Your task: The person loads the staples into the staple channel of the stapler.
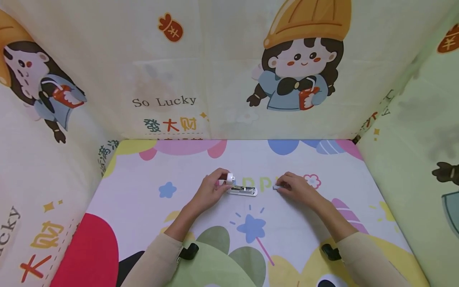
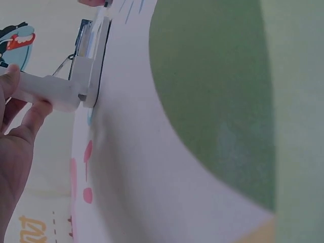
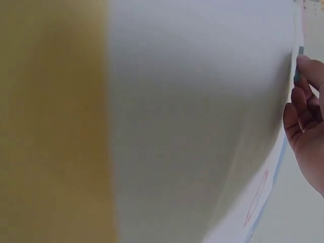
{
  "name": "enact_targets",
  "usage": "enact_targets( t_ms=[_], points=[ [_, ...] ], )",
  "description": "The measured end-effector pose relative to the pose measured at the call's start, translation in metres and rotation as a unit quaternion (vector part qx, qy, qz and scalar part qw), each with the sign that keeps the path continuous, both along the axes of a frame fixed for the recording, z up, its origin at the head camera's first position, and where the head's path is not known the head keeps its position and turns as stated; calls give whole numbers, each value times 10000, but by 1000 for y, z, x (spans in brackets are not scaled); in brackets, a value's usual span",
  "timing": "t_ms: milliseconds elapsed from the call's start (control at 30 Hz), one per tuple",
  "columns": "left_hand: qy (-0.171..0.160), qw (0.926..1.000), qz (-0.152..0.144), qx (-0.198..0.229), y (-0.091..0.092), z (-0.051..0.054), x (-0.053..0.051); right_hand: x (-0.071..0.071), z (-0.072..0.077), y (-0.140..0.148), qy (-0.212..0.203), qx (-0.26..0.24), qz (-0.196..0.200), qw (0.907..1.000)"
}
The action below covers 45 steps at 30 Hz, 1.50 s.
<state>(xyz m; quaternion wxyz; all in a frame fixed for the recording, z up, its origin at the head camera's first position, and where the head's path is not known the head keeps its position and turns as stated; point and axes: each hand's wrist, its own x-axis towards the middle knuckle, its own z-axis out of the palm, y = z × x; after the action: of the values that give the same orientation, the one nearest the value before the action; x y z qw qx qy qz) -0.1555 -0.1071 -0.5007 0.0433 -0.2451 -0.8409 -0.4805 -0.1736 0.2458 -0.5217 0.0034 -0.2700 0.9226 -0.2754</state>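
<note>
A person's left hand held the raised top arm of a white stapler in a pinching grip, its base lying on a brightly patterned worktop with the metal channel exposed. To the right, well apart from the stapler, the right hand had its grip pinched on a small grey piece close to the worktop's surface.

Left hand, right hand: we see both cut by wrist-view edges. Small grey piece: partly finger-covered, too small for us to identify.
</note>
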Motion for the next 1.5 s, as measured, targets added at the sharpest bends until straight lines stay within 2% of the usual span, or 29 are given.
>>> enact_targets(
  t_ms=[167,267,400,633,967,1500],
  points=[
    [-56,10000,1,-1,0,-1,0,-1,7,-14,-11,-599,207,9980],
    [-98,10000,-10,14,-1,-2,-1,-1,14,-27,-271,-894,267,9953],
    [-104,9999,-20,-5,-1,-2,-2,-1,21,-46,-612,-1057,291,9921],
    [-117,9999,-32,-57,-1,-1,-3,-1,22,-70,-733,-1306,466,9876],
    [-131,9999,-79,-49,-1,-1,-3,1,13,-89,-569,-1142,333,9913],
    [-137,9998,-49,-105,-2,0,-2,3,9,-92,-373,-717,287,9963]
  ],
)
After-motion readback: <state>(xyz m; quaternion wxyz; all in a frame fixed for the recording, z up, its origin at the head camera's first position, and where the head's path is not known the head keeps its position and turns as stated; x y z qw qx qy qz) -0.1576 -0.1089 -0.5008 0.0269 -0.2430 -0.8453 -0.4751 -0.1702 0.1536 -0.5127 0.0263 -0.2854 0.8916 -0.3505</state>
